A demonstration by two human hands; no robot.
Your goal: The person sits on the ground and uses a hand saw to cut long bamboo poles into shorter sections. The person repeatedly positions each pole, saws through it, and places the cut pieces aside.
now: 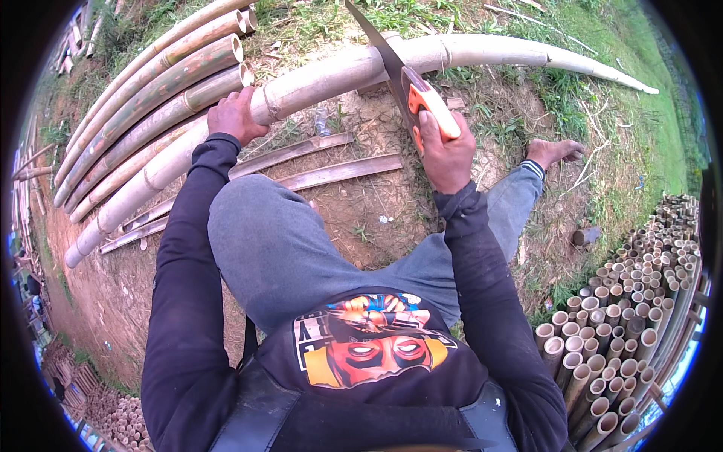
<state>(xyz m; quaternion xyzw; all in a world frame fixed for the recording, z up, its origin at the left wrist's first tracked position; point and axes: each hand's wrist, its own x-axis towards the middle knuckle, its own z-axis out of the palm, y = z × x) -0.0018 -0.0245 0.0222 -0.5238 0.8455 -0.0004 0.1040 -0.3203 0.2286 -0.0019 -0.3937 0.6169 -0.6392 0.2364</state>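
Observation:
A long pale bamboo pole (324, 81) stretches across the ground in front of me from the left to the far right. Gripped round it, left of the middle, is my left hand (236, 118), close to a node. My right hand (447, 151) holds a handsaw (392, 62) by its orange and white handle. The saw's blade lies across the pole, pointing up and away to the left; whether its teeth have cut in cannot be made out. My left knee is bent beneath the pole's near side, and my bare right foot (553, 152) rests on the dirt.
Several cut bamboo poles (192, 69) lie side by side at the far left. Split bamboo strips (343, 172) lie on the dirt between me and the pole. Many short bamboo pieces (602, 331) stand packed together at the right. A dark stub (586, 236) lies near them.

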